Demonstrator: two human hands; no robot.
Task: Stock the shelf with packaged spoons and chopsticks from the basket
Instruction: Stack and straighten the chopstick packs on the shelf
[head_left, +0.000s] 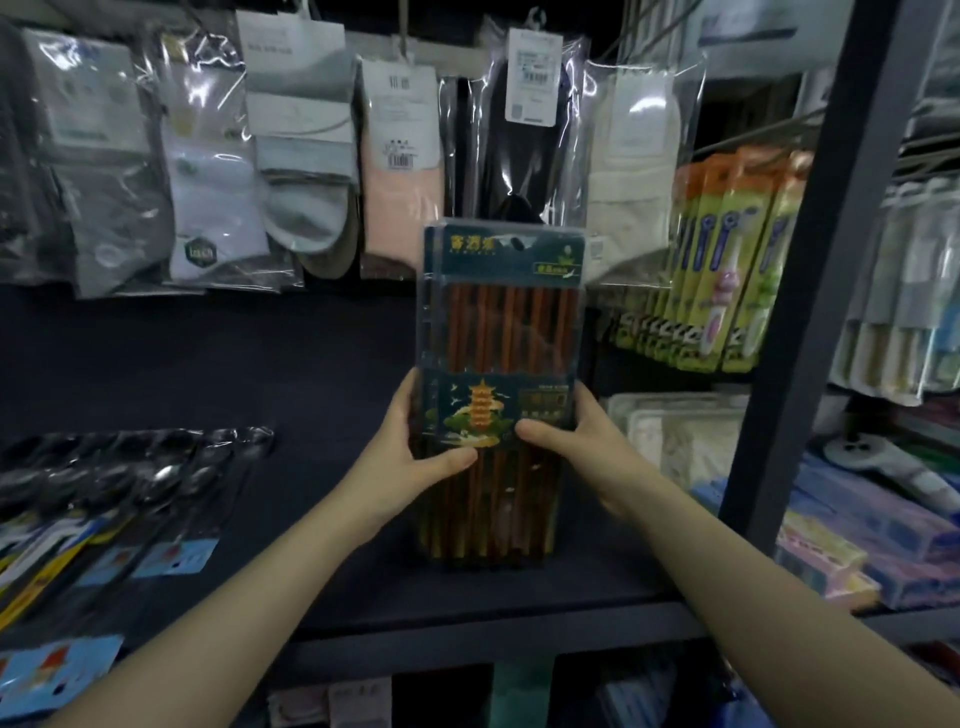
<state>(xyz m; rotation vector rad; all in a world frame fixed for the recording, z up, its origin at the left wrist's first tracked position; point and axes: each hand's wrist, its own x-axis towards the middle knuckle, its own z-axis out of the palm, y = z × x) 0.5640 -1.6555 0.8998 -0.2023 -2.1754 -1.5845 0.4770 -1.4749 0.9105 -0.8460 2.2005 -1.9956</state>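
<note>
A clear pack of brown chopsticks (501, 322) with a dark green card and a pagoda picture stands upright over the dark shelf (322, 374). My left hand (410, 457) grips its left edge and my right hand (582, 441) grips its right edge, thumbs on the front. The pack's lower end rests on or just above the shelf board. Several packaged spoons (140, 483) lie flat on the shelf at the left. The basket is out of view.
Bagged socks (306, 156) hang in a row above the shelf. Toothbrush packs (727, 270) hang at the right, beside a dark upright post (800, 312). Boxed goods (857, 535) fill the neighbouring shelf on the right.
</note>
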